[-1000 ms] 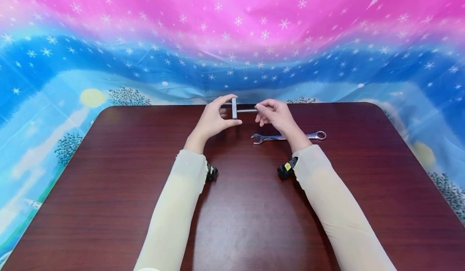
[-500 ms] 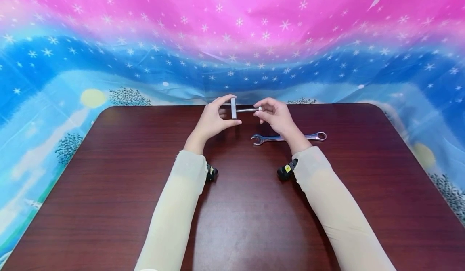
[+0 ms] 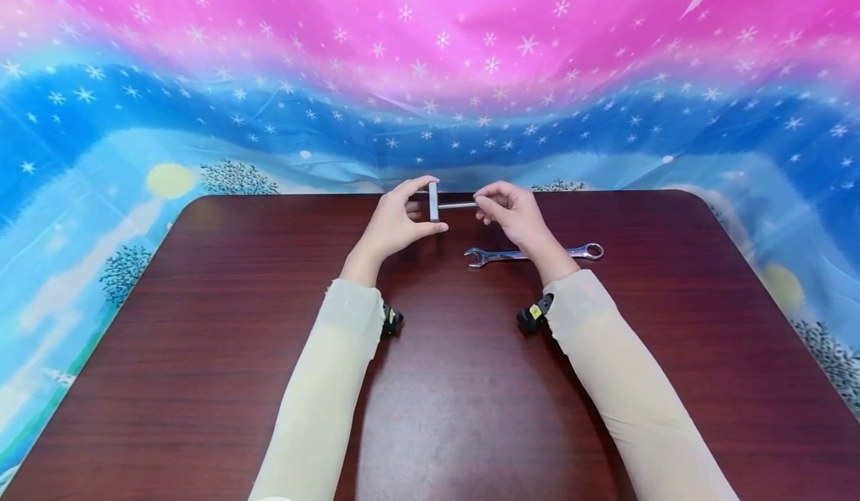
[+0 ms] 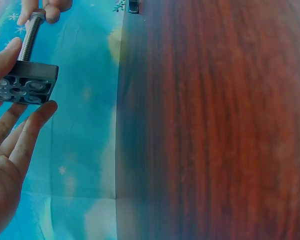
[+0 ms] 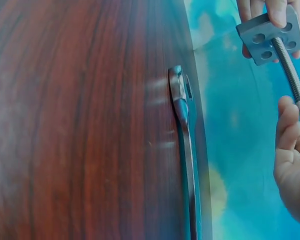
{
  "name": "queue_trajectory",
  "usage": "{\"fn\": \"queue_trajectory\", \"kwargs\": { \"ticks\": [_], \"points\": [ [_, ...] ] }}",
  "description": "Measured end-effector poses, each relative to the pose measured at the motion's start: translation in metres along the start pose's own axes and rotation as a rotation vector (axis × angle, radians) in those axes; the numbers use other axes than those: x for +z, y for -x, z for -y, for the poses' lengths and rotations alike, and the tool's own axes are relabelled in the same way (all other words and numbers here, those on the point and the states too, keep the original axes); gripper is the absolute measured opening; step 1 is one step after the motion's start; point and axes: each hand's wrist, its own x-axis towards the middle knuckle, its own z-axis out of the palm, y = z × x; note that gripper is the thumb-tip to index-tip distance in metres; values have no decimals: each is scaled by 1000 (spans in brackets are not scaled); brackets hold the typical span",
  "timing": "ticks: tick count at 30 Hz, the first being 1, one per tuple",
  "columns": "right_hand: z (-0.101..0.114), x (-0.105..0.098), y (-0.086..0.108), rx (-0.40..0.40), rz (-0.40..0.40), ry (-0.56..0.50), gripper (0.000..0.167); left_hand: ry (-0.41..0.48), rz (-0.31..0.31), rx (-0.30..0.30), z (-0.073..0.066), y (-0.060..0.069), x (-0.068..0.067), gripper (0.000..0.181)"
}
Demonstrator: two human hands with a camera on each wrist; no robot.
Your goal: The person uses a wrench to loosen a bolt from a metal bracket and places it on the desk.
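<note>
My left hand [image 3: 386,226] grips a grey metal block [image 3: 433,202] between thumb and fingers, raised near the table's far edge. A threaded bolt [image 3: 458,205] sticks out of the block's middle toward the right. At its far end my right hand [image 3: 517,213] holds the bolt head with thumb and fingertips; the fingers hide the head in the head view. In the right wrist view several round holes surround the bolt on the block [image 5: 262,42]. The block's recessed other face [image 4: 37,84] shows in the left wrist view.
A combination wrench [image 3: 497,255] lies on the dark wooden table [image 3: 443,381], partly under the right wrist. Its open end points left. A patterned cloth [image 3: 430,60] hangs behind the table. Each wrist carries a small black camera [image 3: 534,316].
The right fingers have shifted around the bolt head, which showed half a second ago and is now covered in the head view. The left hand and block stay almost still.
</note>
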Motion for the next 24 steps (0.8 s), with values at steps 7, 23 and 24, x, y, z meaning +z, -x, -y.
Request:
{"fn": "queue_trajectory", "kwargs": {
  "ticks": [7, 23, 24],
  "points": [
    [0, 3, 2, -6, 10, 50, 26, 3, -13, -3, 3, 0, -2, 75],
    [-5, -1, 3, -29, -32, -92, 20, -16, 8, 5, -3, 1, -1, 73],
    [-4, -1, 3, -45, -42, -84, 19, -17, 8, 8, -4, 1, 0, 73]
  ]
}}
